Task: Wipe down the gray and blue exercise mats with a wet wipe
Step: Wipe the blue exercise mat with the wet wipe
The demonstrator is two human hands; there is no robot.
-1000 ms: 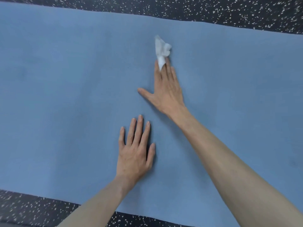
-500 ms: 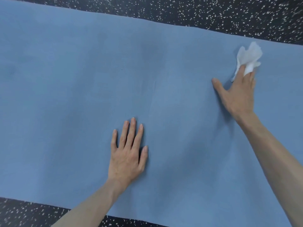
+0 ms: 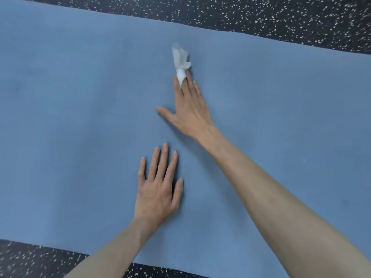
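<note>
Blue exercise mat (image 3: pixel 80 117) fills nearly the whole head view, lying flat across a black speckled floor (image 3: pixel 281 17) that shows as a band along the top edge and again at the bottom left corner.

Your left hand (image 3: pixel 158 189) rests palm down on the mat near its closer edge, fingers straight and slightly spread, with nothing in its grasp.

Your right hand (image 3: pixel 190 109) reaches further out over the middle of the mat, palm down, thumb stretched out to the side. Its fingers lie extended and close together, and the white wet wipe (image 3: pixel 180 61) is caught between the index and middle fingers near their tips. The crumpled bulk of the wipe sticks out beyond the fingertips, toward the far edge of the mat, and appears to be on the mat surface there. Your two hands are apart, the right one ahead of the left.
</note>
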